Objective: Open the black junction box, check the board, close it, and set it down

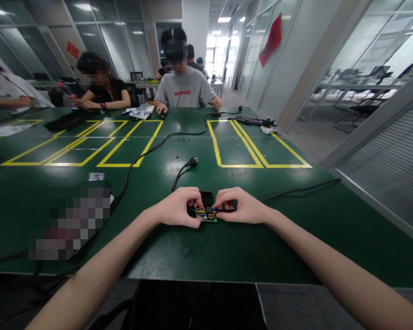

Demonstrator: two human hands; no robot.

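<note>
A small green circuit board (207, 214) with round copper-coloured coils lies on the green table (206, 247), partly set in a black plastic housing (206, 198). My left hand (179, 207) is closed in a pinch on the board's left end. My right hand (242, 207) is closed on the right end, where a black cable (296, 190) leaves toward the right. Both hands rest on the tabletop close to the near edge.
A loose black power plug (192, 161) and its cable lie just beyond my hands. Yellow tape rectangles (258, 151) mark the table. Three people sit at the far side; one in a grey shirt (186, 91) faces me. A blurred patch (72, 224) lies to the left.
</note>
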